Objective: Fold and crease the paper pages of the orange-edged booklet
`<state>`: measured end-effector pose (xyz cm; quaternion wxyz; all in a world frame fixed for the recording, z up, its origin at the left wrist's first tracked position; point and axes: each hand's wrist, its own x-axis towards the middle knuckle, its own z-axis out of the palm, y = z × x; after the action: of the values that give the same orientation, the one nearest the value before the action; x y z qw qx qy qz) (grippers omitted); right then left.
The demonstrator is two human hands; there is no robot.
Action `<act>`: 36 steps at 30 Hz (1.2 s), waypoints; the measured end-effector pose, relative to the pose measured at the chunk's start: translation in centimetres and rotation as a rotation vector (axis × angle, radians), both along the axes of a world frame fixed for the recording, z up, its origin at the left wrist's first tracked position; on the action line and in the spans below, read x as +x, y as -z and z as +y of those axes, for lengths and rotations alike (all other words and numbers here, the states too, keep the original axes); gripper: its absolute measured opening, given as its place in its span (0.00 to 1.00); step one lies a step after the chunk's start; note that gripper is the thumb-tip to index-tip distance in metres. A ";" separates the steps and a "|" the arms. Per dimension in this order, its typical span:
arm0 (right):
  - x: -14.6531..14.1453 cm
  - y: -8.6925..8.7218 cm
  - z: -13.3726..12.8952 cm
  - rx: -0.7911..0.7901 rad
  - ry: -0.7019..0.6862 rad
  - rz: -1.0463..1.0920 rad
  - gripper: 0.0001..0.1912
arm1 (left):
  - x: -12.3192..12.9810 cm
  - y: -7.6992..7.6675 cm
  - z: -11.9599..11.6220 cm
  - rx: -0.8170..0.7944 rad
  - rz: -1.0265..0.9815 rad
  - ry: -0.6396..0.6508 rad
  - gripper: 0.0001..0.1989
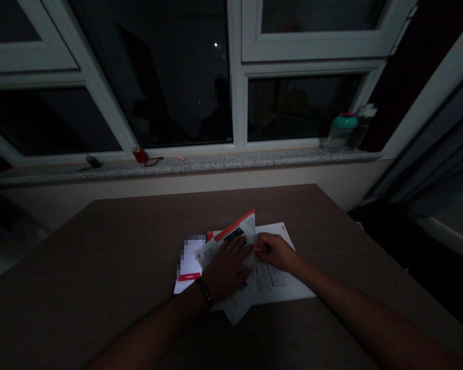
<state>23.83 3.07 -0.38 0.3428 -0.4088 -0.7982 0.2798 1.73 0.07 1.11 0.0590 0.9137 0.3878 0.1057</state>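
My left hand lies flat on a folded leaflet with an orange-red edge, fingers spread, with a black band on the wrist. My right hand sits just to its right, its fingertips pinched on a small pale strip at the leaflet's surface. Printed white sheets lie under both hands. To the left of my left hand is a white paper with a red band, its print pixelated and unreadable.
The papers lie on a brown wood-grain table. Beyond it runs a speckled stone windowsill holding a red item with a dark cord, a small dark object, and a teal-lidded clear jar. A curtain hangs at right.
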 end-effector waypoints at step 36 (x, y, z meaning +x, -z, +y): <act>0.0 0.2 -0.3 -0.092 -0.049 -0.010 0.08 | 0.1 -0.5 0.0 0.056 -0.014 -0.058 0.24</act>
<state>23.82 2.78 -0.61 0.3125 -0.4057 -0.7961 0.3224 1.86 0.03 1.61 0.0331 0.9025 0.4109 0.1245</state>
